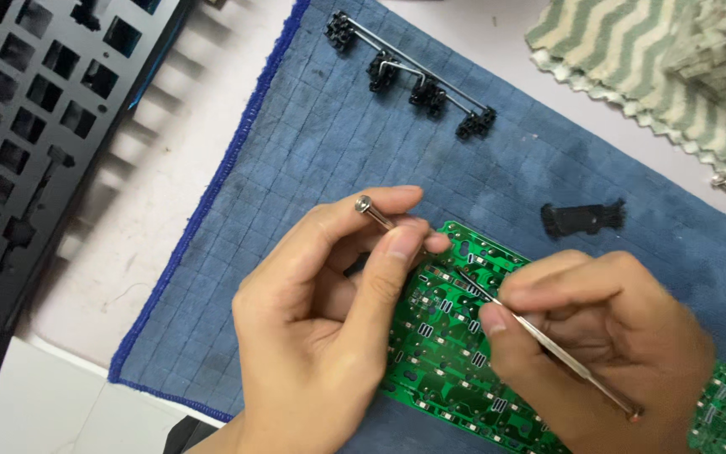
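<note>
A green circuit board (451, 353) lies on a blue cloth (329, 143). My left hand (321, 328) pinches a thin metal wire bar (375, 212) between thumb and forefinger, just above the board's upper edge. A slim metal tool (548, 340) is gripped like a pen in my right hand (607, 353), its tip touching the board near my left thumb. Both hands cover much of the board.
Black stabilizer parts with metal wires (418, 80) lie at the cloth's far end, and a single black part (583, 219) rests to the right. A black keyboard plate (18, 134) fills the left side. A green-and-white striped towel (682, 67) sits top right.
</note>
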